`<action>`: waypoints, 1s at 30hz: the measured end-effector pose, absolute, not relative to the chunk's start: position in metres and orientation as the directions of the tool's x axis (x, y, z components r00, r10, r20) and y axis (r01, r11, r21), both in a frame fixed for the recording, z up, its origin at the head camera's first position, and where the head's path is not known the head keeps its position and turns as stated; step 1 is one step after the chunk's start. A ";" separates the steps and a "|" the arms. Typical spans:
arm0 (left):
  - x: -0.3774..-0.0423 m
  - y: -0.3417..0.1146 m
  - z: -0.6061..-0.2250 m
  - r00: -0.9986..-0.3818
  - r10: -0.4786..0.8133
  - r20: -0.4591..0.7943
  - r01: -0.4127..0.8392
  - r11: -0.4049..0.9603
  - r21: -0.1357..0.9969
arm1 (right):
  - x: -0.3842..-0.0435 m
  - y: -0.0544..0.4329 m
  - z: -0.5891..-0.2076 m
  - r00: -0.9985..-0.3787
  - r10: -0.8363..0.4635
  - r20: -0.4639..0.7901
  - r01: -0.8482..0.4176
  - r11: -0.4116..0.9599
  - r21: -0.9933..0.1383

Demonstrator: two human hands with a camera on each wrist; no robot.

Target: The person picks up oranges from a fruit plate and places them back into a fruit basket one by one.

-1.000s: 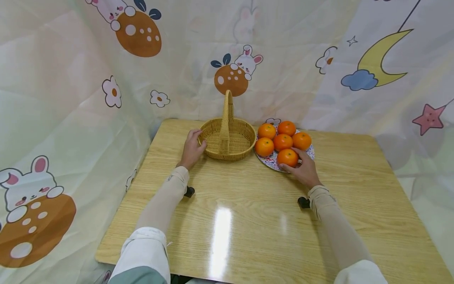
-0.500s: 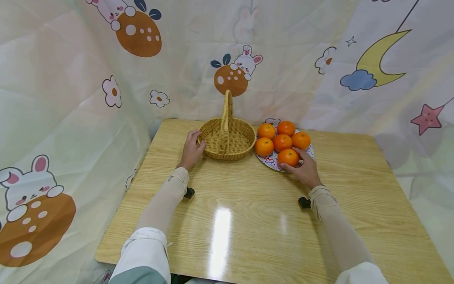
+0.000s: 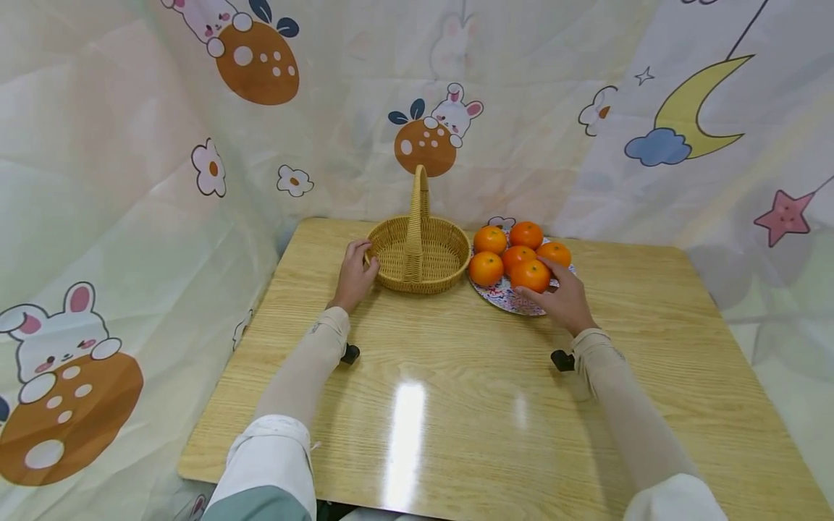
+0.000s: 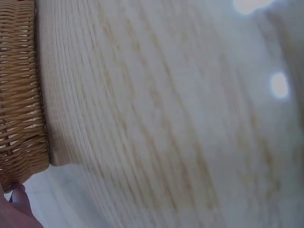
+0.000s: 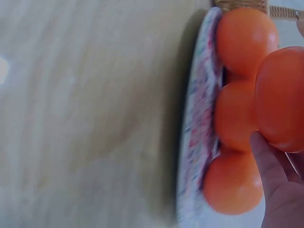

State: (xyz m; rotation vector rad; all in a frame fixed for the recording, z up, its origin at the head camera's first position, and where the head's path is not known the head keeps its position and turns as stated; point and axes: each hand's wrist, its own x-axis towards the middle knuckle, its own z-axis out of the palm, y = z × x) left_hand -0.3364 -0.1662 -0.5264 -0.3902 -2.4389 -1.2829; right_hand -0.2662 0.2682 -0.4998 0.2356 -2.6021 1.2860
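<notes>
A tan wicker basket (image 3: pixel 423 286) with a tall arched handle stands at the back of the table, and nothing lies in it. My left hand (image 3: pixel 355 276) grips its left rim, thumb outside; the left wrist view shows the basket's woven wall (image 4: pixel 19 95) and a bit of the thumb. To the right of the basket is a patterned plate (image 3: pixel 504 297) with several oranges (image 3: pixel 486 268) on it. My right hand (image 3: pixel 565 298) holds one orange (image 3: pixel 530 276) between thumb and fingers. In the right wrist view this held orange (image 5: pixel 282 99) is raised above the plate, in front of the others.
The wooden table (image 3: pixel 456 405) carries the basket and plate near its back edge, close against a printed cloth curtain (image 3: pixel 345 130). The plate's left side nearly touches the basket. A black wrist-camera mount (image 3: pixel 562 360) hangs beneath the right wrist.
My right hand has lifted its orange off the front of the plate, up and slightly back, so it now covers part of the middle orange. The left hand stays on the basket rim.
</notes>
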 end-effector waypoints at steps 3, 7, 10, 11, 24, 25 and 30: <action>-0.336 -0.166 -0.526 -0.902 0.072 0.426 0.391 0.552 0.736 | -0.271 0.260 -0.494 -0.957 -0.061 0.285 -0.268 0.565 -0.780; -0.337 -0.166 -0.527 -0.907 0.070 0.415 0.381 0.556 0.739 | -0.279 0.248 -0.490 -0.951 -0.079 0.300 -0.294 0.535 -0.792; -0.339 -0.166 -0.529 -0.910 0.066 0.409 0.373 0.561 0.739 | -0.283 0.239 -0.488 -0.948 -0.084 0.306 -0.304 0.525 -0.795; -0.339 -0.166 -0.529 -0.911 0.066 0.408 0.371 0.563 0.738 | -0.284 0.236 -0.487 -0.948 -0.086 0.307 -0.305 0.522 -0.797; -0.342 -0.167 -0.533 -0.895 0.065 0.442 0.401 0.553 0.730 | -0.301 0.199 -0.468 -0.940 -0.111 0.323 -0.331 0.529 -0.781; -0.342 -0.167 -0.533 -0.894 0.065 0.443 0.402 0.552 0.730 | -0.302 0.196 -0.467 -0.939 -0.110 0.326 -0.333 0.529 -0.780; -0.340 -0.167 -0.536 -0.895 0.057 0.442 0.399 0.546 0.737 | -0.307 0.178 -0.468 -0.940 -0.120 0.318 -0.333 0.511 -0.792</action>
